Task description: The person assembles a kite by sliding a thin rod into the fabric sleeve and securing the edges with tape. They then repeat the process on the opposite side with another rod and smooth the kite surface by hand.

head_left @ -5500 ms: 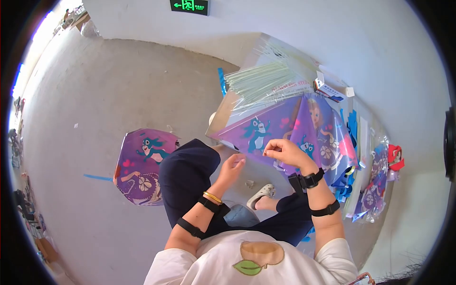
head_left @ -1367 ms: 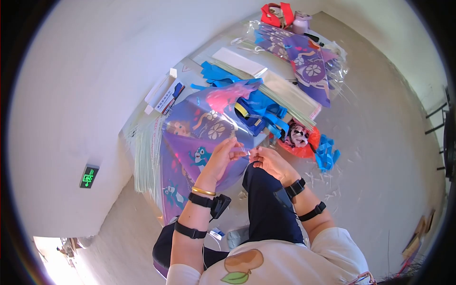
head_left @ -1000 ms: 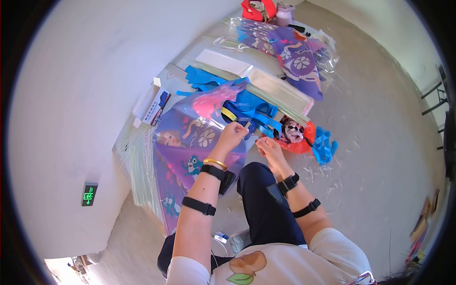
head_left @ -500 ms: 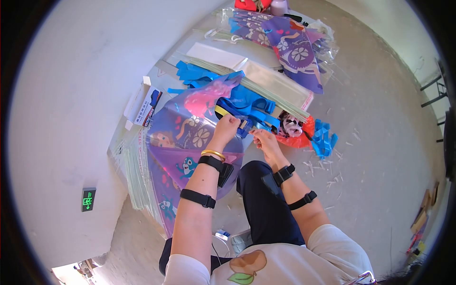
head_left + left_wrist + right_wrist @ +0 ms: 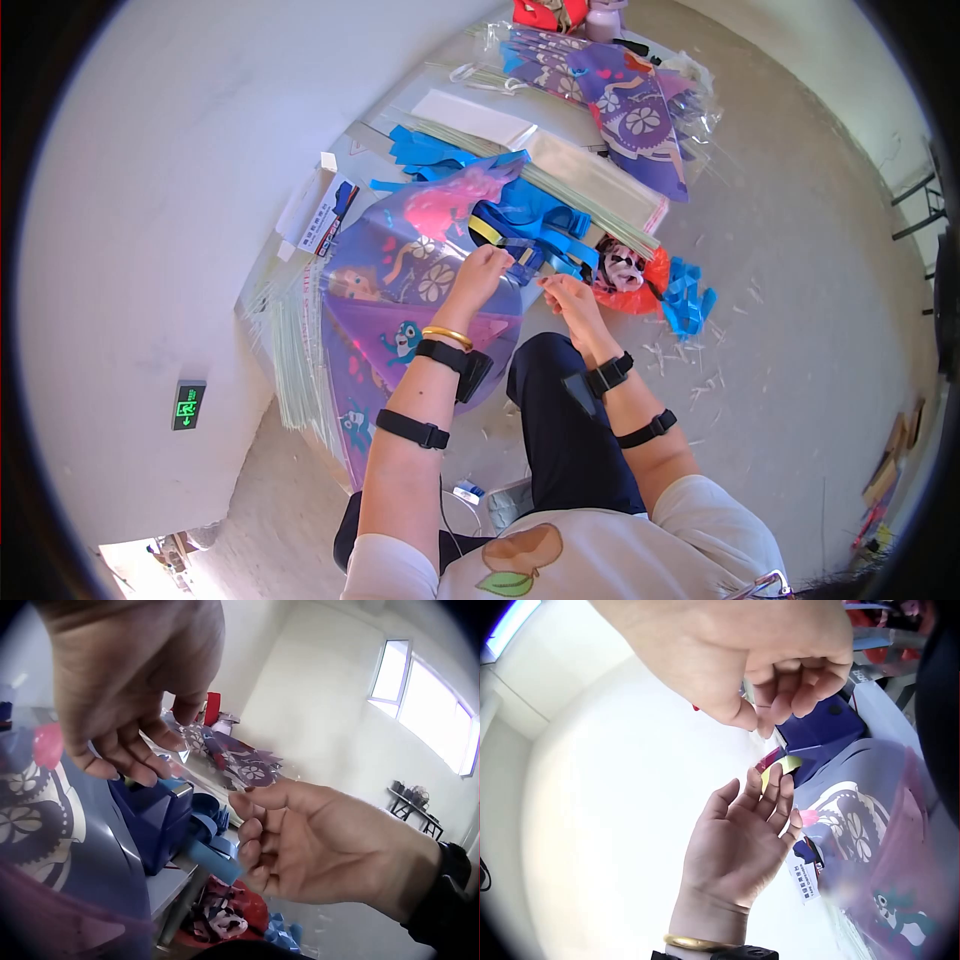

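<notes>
In the head view my left hand is at the blue tape dispenser, over the near edge of a purple printed kite sheet. Its palm and spread, slightly bent fingers show in the right wrist view, nothing visible in them. Just right of the dispenser is my right hand, thumb and forefinger tips together, other fingers curled; in the left wrist view this hand shows nothing clear in its pinch. The dispenser stands below and between both hands, a yellow roll beside it.
Blue straps, clear bags and a white box lie on the table. Thin pale rods lie at its left. A red bag and blue strips are beyond my right hand.
The view has turned from the rods and sheet to the strap side of the table. From close together over the sheet, both hands have moved forward to the dispenser and apart.
</notes>
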A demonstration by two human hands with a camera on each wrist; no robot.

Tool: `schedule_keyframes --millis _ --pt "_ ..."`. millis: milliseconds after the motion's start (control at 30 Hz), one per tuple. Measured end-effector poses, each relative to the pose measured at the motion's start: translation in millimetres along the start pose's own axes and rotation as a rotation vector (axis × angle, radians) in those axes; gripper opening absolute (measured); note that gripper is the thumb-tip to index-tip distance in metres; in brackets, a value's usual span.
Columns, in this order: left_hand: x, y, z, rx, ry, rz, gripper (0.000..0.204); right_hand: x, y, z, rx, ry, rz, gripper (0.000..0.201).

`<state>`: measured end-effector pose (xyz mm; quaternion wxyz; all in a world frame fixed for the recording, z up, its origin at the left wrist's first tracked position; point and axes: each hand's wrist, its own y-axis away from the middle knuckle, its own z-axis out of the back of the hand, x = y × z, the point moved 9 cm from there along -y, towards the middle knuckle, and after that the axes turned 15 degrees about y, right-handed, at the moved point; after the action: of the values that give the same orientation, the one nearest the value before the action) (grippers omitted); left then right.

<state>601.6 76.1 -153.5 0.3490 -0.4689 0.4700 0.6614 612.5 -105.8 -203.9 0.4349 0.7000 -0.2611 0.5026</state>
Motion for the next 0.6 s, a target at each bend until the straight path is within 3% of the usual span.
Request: schedule_keyframes --millis 167,233,333,600 --pt "2.1 -2.4 0.0 -0.023 -0.059 -0.061 0.027 2.2 7.5 0.8 -0.010 -0.016 -0.001 0.020" --pt "-22.6 3.5 -8.9 -0.034 -0.506 -0.283 0.019 0.7 4.0 2.2 -0.023 -0.041 0.006 0.020" --pt "-37.2 6.8 -17.0 -0.104 -0.683 -0.261 0.016 -9.4 -3.7 4.5 -0.013 -0.063 -0.024 0.020" --pt "-26.7 -10.7 -24.5 -0.123 -0.738 -0.156 0.018 -27.1 -21.1 4.3 0.011 -0.133 -0.083 0.022"
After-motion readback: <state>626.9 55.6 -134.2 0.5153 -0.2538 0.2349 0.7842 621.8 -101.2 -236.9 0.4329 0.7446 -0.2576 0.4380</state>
